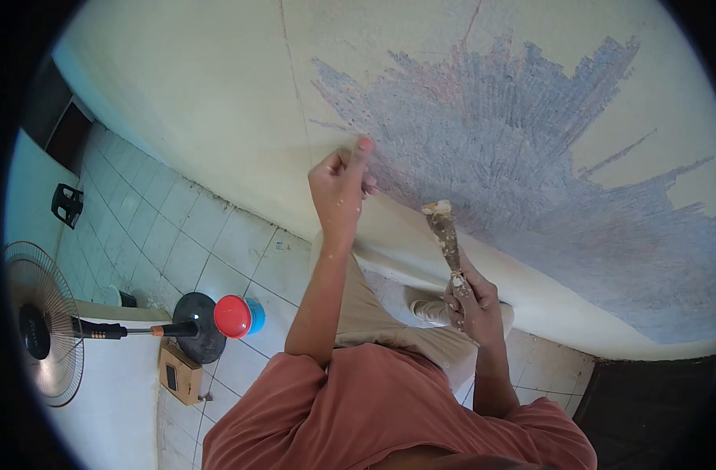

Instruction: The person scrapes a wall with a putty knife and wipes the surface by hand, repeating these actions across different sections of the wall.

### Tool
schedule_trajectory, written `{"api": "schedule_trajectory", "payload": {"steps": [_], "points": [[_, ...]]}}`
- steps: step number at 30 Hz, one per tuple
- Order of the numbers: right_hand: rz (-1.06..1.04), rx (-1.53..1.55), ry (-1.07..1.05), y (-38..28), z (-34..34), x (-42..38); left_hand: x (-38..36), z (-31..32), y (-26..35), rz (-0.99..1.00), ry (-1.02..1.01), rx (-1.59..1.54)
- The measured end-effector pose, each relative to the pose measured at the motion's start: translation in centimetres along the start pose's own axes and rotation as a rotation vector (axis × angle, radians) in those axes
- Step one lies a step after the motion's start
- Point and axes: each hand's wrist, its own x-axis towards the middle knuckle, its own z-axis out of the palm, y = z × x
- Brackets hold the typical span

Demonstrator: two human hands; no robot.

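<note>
Head view: a person's two bare hands in front of a pale wall [185, 94] with a broad, rough grey-blue patch [491, 133]. The right hand [475, 304] has its grip closed around the handle of a scraper [449, 244]; the blade, smeared with whitish material, points up toward the lower edge of the patch. Contact between blade and wall cannot be determined. The left hand [338, 184] is raised near the patch's left edge, fingers curled and thumb extended; whether this grip pinches anything cannot be told. Pale specks mark the left wrist.

On the tiled floor [244, 235], at left, a fan [41, 333] rises from a round black base [195, 345]. A blue bucket [257, 316] with a red lid [232, 316] stands just beside this base, and a cardboard box [184, 381] lies near it. A dark stool [66, 205] occupies the far left.
</note>
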Motion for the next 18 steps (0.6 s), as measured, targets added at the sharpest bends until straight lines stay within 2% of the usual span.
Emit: {"api": "schedule_trajectory", "payload": {"steps": [3,5,8,14,18], "points": [[0.045,0.021,-0.064,-1.6,0.3,0.3,-4.3,1.5,-2.1,-0.113,-0.037,-0.196],[0.065,0.023,-0.104,-3.1,1.1,1.2,-7.3,2.2,-2.7,-0.419,-0.110,-0.419],[0.026,-0.094,-0.126,-4.4,2.8,3.4,-7.9,2.5,-1.4,-0.456,-0.243,-0.696],[-0.237,-0.644,-0.079,-5.6,5.5,4.8,-4.6,2.4,-1.8,-0.474,-0.078,-0.804],[-0.289,-0.657,-0.067,-6.1,7.5,4.2,-4.5,1.6,-0.6,-0.538,-0.079,-0.773]]}}
